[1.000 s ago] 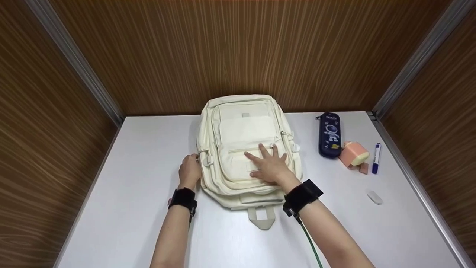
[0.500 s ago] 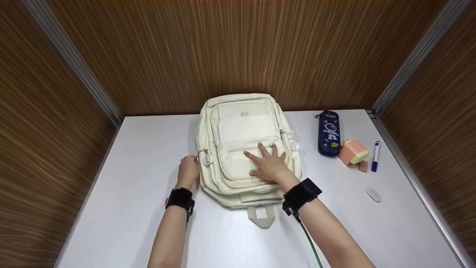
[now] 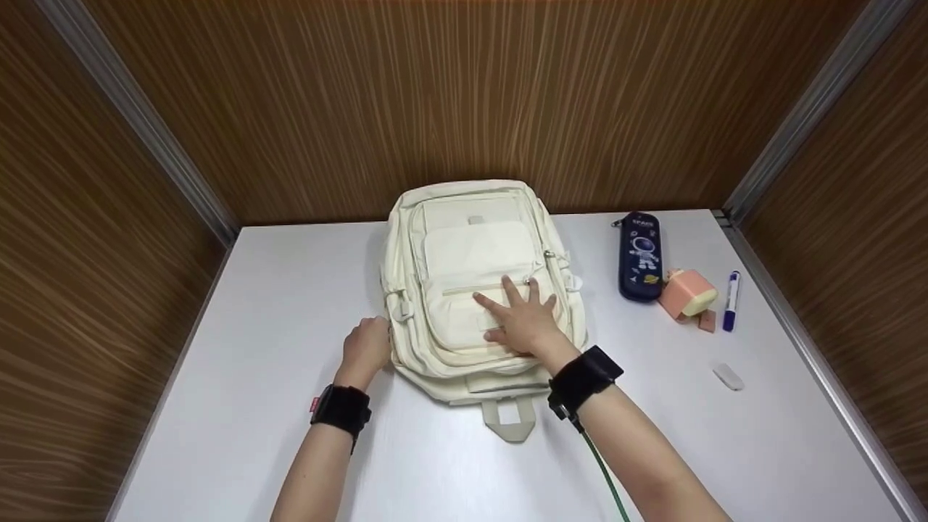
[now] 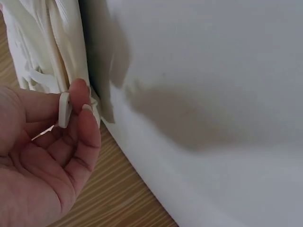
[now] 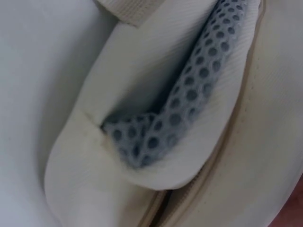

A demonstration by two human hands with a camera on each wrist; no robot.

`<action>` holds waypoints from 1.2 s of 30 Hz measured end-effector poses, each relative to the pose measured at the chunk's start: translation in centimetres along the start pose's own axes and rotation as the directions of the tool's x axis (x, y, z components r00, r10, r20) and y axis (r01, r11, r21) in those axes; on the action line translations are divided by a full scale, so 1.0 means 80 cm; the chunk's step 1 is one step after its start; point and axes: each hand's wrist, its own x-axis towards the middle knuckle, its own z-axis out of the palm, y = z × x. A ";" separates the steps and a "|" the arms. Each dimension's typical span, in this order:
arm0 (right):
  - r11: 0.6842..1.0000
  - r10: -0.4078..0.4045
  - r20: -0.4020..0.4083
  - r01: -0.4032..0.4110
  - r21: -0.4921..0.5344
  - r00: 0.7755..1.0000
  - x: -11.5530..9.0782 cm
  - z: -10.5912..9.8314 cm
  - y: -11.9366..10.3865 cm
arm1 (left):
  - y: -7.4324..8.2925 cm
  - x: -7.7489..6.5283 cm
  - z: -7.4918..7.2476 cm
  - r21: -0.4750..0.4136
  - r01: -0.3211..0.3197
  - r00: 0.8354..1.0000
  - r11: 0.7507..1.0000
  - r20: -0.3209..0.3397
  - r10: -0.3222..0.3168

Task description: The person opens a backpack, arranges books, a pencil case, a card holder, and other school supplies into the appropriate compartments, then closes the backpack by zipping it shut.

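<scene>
A cream backpack (image 3: 478, 254) lies on the table with its front pockets facing up and its grey top handle (image 3: 511, 428) toward me. At its left side my left hand (image 3: 366, 346) pinches a small pale zipper pull (image 4: 65, 109) between thumb and fingers, seen in the left wrist view. My right hand (image 3: 528, 322) rests with spread fingers on the lower front pocket. In the right wrist view, grey mesh lining (image 5: 175, 104) shows inside a fold of the bag, beside a zipper (image 5: 177, 208).
On the right of the white table (image 3: 239, 428) lie a navy pencil case (image 3: 641, 257), a pink and yellow block-shaped item (image 3: 687, 293), a small pinkish piece (image 3: 707, 321), a blue-capped marker (image 3: 731, 301) and a small whitish piece (image 3: 727, 376). Wood-grained panels (image 3: 464, 101) enclose the table.
My left hand has moved a little toward me along the bag's left side, still pinching the pull. My right hand stays on the front pocket.
</scene>
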 end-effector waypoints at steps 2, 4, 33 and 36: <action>1.000 0.002 0.001 -0.002 -0.002 1.000 0.000 0.000 0.000 | 0.001 -0.009 0.001 0.013 -0.025 1.000 1.000 0.004 0.025; 1.000 0.001 -0.006 -0.001 -0.003 1.000 -0.001 0.001 -0.001 | 0.003 -0.017 0.001 0.009 -0.042 0.999 0.999 0.011 0.042; 1.000 -0.001 -0.064 0.001 -0.002 0.998 -0.003 0.005 0.001 | 0.027 -0.092 -0.003 -0.177 -0.119 0.977 0.977 0.157 0.147; 1.000 0.012 -0.072 -0.012 -0.001 0.997 -0.010 0.002 -0.011 | 0.026 -0.093 -0.001 -0.228 -0.078 0.980 0.970 0.160 0.116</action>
